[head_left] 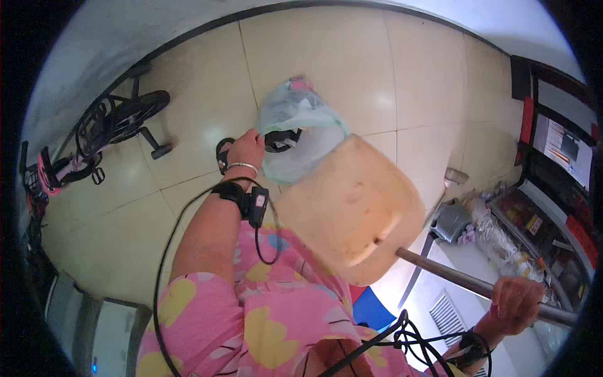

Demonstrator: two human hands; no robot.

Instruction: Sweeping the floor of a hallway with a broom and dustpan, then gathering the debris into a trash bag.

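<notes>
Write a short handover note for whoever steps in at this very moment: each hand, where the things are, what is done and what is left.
Left hand: shut on the rim of a thin plastic bag, held open above the tiled floor.
Right hand: shut on the metal handle of a pale dustpan.
The dustpan is raised and tilted, its front edge at the mouth of the bag.
Done: bag opened, pan brought up to it.
Left: probably tipping the pan's contents in; what it holds is hidden from this view.

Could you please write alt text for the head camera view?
Seen from above, a person's left hand holds a translucent plastic bag open beside a tan dustpan, whose metal handle the right hand grips. A small bicycle stands on the tiled floor.
</notes>
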